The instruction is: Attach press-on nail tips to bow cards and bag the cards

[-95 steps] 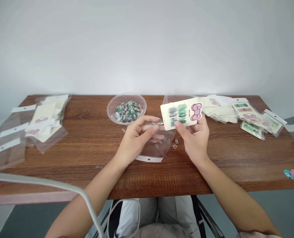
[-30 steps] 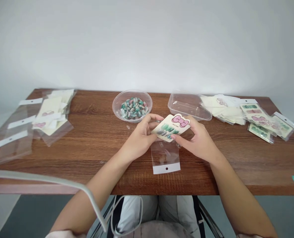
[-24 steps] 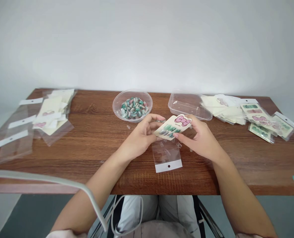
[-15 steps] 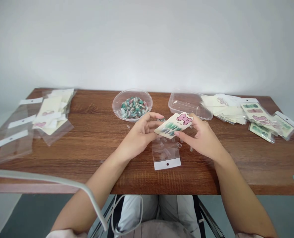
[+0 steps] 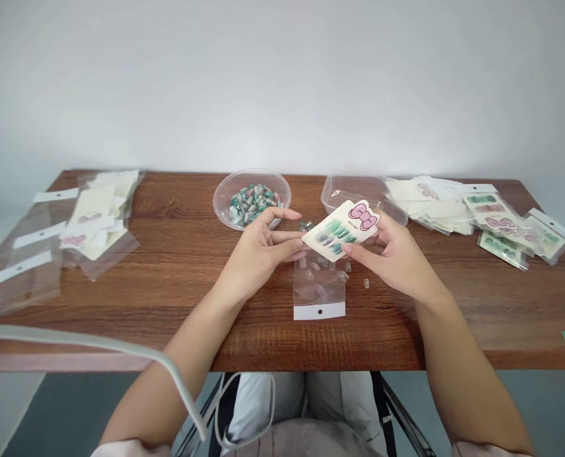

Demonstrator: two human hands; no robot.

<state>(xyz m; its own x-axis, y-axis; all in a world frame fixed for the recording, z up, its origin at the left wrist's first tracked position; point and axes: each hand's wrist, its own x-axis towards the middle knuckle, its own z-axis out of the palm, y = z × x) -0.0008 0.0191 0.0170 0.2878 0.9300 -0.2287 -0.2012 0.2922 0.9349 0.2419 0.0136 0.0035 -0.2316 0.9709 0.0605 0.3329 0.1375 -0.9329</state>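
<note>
Tilted above the table is a cream card [image 5: 340, 232] with a pink bow at its upper right and rows of green and grey press-on nails. My right hand [image 5: 399, 254] grips its right side, thumb on the front and fingers behind. At the card's left corner, my left hand [image 5: 258, 249] pinches with the thumb and a finger behind, the index finger raised. Beneath the card lies a clear plastic bag [image 5: 319, 311] with a white header strip, small clear pieces scattered over and around it. A few green nails [image 5: 305, 225] lie just behind my left fingers.
A round clear bowl [image 5: 217, 212] of green and pink nails stands behind my left hand, beside a clear rectangular tray [image 5: 327, 190]. Cream cards and bags [image 5: 94, 209] lie at the left, with flat bags [image 5: 30, 260] nearby. Packed nail cards [image 5: 501, 222] are piled right. A white cable [image 5: 96, 343] crosses front left.
The card has shifted slightly up and right and shows more of its face. My left index finger has straightened and lifted away from the green nails behind the card.
</note>
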